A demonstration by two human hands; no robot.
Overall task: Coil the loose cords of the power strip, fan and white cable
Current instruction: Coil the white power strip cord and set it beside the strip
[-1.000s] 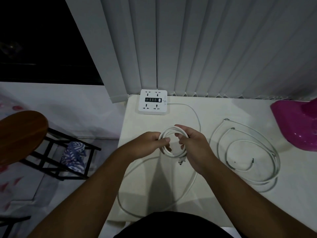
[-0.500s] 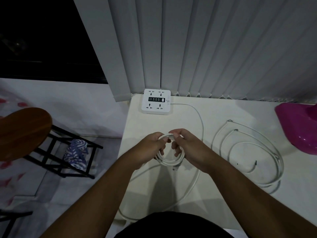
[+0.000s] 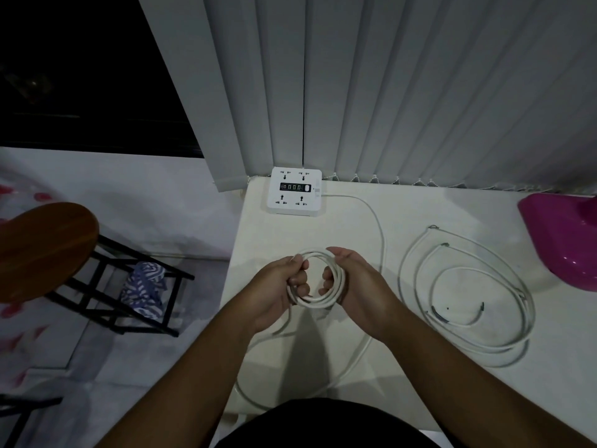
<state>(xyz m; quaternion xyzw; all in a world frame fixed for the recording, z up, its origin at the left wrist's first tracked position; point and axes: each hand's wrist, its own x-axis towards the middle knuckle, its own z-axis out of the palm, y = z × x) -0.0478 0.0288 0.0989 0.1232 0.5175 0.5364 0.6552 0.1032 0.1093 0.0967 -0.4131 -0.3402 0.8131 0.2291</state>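
A: Holding what?

B: Gripping a small coil [image 3: 318, 279] of the strip's cord [image 3: 376, 227], up off the desk [image 3: 420, 367]. Left hand [image 3: 281, 286] pinching the coil's left side, fingers curled through the ring. Right hand [image 3: 350, 279] cupping the right side, closed around the loops.

A: Sitting where, the strip [image 3: 294, 192]?

B: Resting at the far left corner of the desk, by the blinds [image 3: 371, 92].

A: And the loose part?

B: Running two ways. Leaving the strip's right side, curving down past the right hand. Then dropping under the hands, sweeping toward the near edge and back up to the left hand.

A: So reaching which way next?

B: Probably down and toward the body. Slack lying below the coil, near the left hand. Looking like the left hand's job to feed it, with the right keeping the ring steady.

A: Lots left to do?

B: Seeming so. White cable [image 3: 465, 292] lying in big loose rings to the right, well apart from both hands. Pink fan [image 3: 562, 240] sitting at the far right edge. Not seeing its cord.
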